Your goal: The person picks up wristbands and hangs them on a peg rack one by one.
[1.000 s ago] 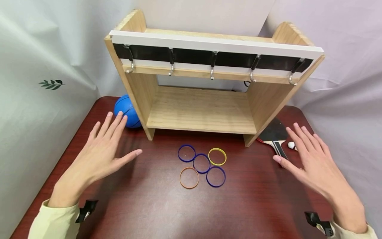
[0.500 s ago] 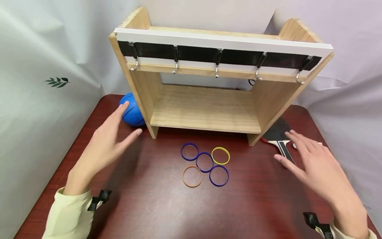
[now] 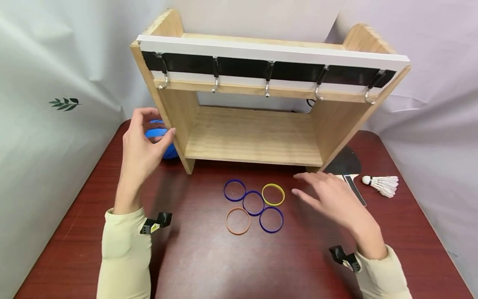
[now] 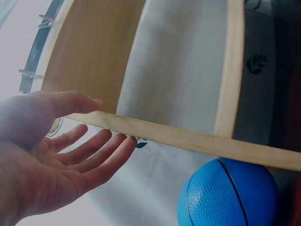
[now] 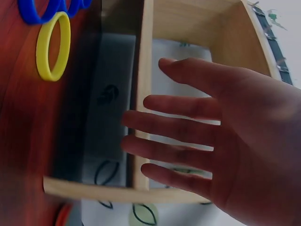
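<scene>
A wooden rack [image 3: 254, 137] stands at the back of the table, with several metal hooks [image 3: 267, 79] along its upper front. My left hand [image 3: 140, 145] is at the rack's left side panel [image 4: 178, 136], thumb on one side and fingers on the other. Firm contact is not clear. My right hand [image 3: 336, 199] hovers above the table, fingers extended and holding nothing, near the rack's right foot. Left of it lie several wristband-like rings: a yellow ring [image 3: 274, 204], an orange ring [image 3: 237, 234] and blue rings [image 3: 253, 214].
Behind my left hand is a blue ball [image 3: 170, 152], beside the rack. To the right lie a table tennis paddle [image 3: 343, 162], partly covered by my right hand, and a shuttlecock [image 3: 382, 185]. White cloth [image 3: 56, 166] hangs around the dark red table [image 3: 209, 265].
My left hand has moved forward and right to the rack's left panel, its fingers bending. My right hand has moved left from beside the paddle, uncovering the shuttlecock. The rings stay in place.
</scene>
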Action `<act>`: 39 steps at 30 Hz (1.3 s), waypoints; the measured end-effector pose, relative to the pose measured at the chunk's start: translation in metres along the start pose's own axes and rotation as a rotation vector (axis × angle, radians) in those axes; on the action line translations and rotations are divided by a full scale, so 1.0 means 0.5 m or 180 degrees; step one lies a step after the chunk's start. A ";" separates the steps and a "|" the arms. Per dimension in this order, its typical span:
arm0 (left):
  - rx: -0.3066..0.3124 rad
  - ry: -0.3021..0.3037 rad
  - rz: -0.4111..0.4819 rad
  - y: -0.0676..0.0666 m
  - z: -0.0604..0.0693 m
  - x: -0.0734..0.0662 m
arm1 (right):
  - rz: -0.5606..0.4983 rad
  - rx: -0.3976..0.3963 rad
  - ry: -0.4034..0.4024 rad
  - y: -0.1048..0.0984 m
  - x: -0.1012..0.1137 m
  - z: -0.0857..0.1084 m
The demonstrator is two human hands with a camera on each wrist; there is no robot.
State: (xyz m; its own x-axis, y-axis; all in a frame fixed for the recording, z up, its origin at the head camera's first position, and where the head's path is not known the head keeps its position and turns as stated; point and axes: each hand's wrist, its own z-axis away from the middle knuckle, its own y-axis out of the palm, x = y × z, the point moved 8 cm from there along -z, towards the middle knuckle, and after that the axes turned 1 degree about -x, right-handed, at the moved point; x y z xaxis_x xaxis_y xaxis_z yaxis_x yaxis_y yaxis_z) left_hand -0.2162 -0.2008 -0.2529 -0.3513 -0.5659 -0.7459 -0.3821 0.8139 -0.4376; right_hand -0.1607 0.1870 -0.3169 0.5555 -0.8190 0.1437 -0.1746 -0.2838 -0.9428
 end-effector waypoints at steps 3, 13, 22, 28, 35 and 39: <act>-0.0056 -0.0021 0.0032 -0.002 -0.003 -0.003 | -0.0060 0.0232 0.0090 0.024 0.006 -0.015; -0.0028 -0.0102 -0.0129 0.012 0.000 0.012 | -0.0215 0.0910 0.0413 0.097 0.009 -0.032; -0.0030 -0.0080 -0.0258 0.012 0.000 0.015 | -0.0237 0.0785 0.0439 0.127 -0.008 -0.045; -0.0036 -0.0045 -0.0268 0.011 -0.001 0.011 | -0.0227 0.0410 0.0506 0.142 -0.019 -0.061; -0.0044 -0.0038 -0.0276 0.009 -0.001 0.013 | -0.0329 0.0325 0.0686 0.173 -0.032 -0.060; -0.0042 -0.0046 -0.0254 0.012 0.000 0.012 | -0.0396 0.0248 0.0830 0.178 -0.043 -0.054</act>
State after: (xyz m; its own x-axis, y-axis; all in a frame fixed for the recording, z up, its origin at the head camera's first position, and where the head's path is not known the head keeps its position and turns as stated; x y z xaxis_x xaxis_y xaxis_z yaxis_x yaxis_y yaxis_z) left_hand -0.2207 -0.1995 -0.2598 -0.3069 -0.6270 -0.7160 -0.4197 0.7644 -0.4894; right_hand -0.2101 0.1657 -0.3960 0.3394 -0.8836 0.3226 -0.0497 -0.3593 -0.9319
